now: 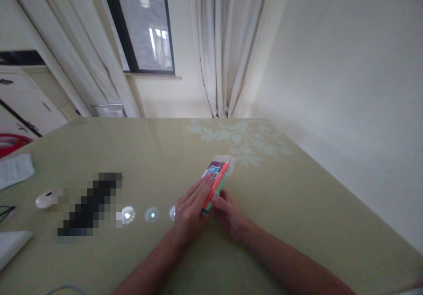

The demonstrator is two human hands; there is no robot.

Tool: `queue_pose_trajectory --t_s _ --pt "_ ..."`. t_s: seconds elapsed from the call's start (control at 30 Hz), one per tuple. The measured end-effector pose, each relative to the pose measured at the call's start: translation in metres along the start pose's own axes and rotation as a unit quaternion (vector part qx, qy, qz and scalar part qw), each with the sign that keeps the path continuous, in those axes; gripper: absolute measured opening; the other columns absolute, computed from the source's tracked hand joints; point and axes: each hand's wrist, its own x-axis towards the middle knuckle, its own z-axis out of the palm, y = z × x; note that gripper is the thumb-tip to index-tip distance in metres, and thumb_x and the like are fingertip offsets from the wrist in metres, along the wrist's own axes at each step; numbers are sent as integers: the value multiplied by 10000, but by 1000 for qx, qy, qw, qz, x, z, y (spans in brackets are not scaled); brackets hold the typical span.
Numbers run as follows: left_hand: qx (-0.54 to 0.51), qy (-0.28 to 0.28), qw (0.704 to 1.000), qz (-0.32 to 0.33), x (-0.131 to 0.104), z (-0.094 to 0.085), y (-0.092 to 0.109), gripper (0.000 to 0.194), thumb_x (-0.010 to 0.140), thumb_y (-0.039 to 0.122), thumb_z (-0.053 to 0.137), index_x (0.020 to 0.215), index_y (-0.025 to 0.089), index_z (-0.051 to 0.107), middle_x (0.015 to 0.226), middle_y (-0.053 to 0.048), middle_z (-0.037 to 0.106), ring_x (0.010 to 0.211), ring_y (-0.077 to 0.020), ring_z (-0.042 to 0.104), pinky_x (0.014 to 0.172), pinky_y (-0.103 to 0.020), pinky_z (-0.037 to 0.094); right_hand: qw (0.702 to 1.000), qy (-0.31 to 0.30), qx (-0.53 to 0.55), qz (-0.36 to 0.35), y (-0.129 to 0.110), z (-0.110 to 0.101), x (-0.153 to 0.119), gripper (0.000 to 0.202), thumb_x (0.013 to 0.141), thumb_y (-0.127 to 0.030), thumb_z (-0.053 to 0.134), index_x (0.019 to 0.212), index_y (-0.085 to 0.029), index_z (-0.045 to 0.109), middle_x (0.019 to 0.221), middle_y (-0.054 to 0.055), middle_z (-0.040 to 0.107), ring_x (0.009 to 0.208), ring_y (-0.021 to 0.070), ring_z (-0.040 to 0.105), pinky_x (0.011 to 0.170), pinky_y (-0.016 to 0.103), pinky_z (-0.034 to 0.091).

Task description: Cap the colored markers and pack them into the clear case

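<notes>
A clear plastic pack of coloured felt-tip pens is held tilted above the table, with red-orange and green pens showing along its near side. My left hand lies along the pack's left side, its fingers pressed together over the printed label. From the lower right, my right hand grips the pack's lower end, its thumb against the green pen side. The other right fingers are partly hidden behind the pack. Its clear upper end sticks out beyond both hands.
The glossy greenish table has a pale leaf pattern towards the back. At left are a blurred-out dark object, a white round item and papers. A wall borders the right edge.
</notes>
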Motion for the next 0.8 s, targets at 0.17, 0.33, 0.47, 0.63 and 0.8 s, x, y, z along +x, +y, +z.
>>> queue_pose_trajectory --t_s 0.17,0.33,0.47,0.63,0.8 --pt "-2 -3 1000 -3 0 0 -1 612 971 100 584 1560 197 448 1404 -137 668 1293 -263 649 1076 -393 579 1000 -6 -9 5 2 -1 2 493 693 -438 921 1083 -189 749 1105 82 758 1012 254 701 910 361 550" --pt "-2 -19 1000 14 -3 -2 0 606 966 77 573 1553 171 455 1418 -143 656 1347 -280 603 1101 -416 562 1000 -6 3 -20 -9 -7 6 589 656 -554 925 1118 -233 749 1166 75 757 1107 280 684 1000 414 522" --pt "-8 -44 998 35 -3 -3 2 628 959 47 547 1564 173 437 1422 -131 655 1378 -277 571 1124 -419 545 999 4 7 -38 -29 -16 10 626 699 -640 860 1154 -224 752 1296 99 721 1237 296 634 1146 460 412" --pt "-11 -42 998 35 -2 -3 1 627 962 50 553 1564 178 434 1431 -134 647 1370 -277 581 1119 -434 550 999 -7 -7 -34 -43 -19 12 568 780 -601 794 1197 -218 747 1345 102 701 1277 305 614 1151 489 402" --pt "-12 -50 997 55 0 -5 0 607 968 59 554 1554 177 449 1432 -125 648 1380 -275 571 1129 -437 542 999 13 -4 -42 -45 -17 12 528 796 -600 776 1152 -210 772 1335 102 710 1259 308 625 1157 487 400"
